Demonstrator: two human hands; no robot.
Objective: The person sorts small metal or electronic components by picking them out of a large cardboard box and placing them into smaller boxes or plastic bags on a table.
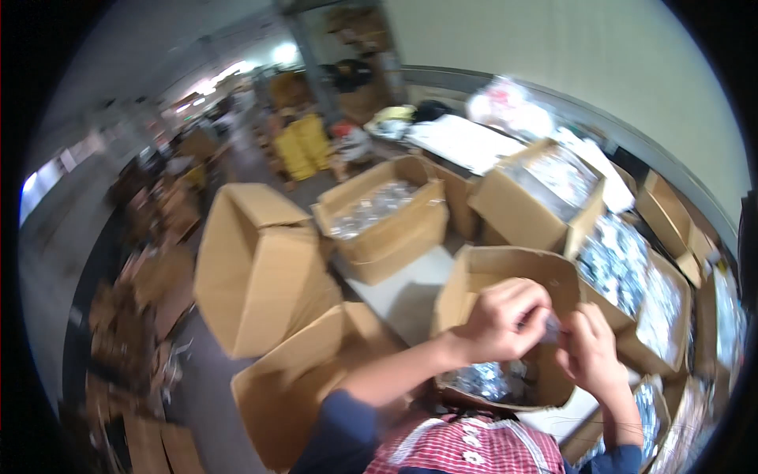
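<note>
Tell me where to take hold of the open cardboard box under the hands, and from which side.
Grip the cardboard box by its upright far flap or side walls, coming from above. Its top is open, and the left hand and right hand crowd the near rim, so the far edge is probably freest.

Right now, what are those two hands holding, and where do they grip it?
A small clear packet, pinched between the left hand and right hand; exactly which part cannot be told.
</note>
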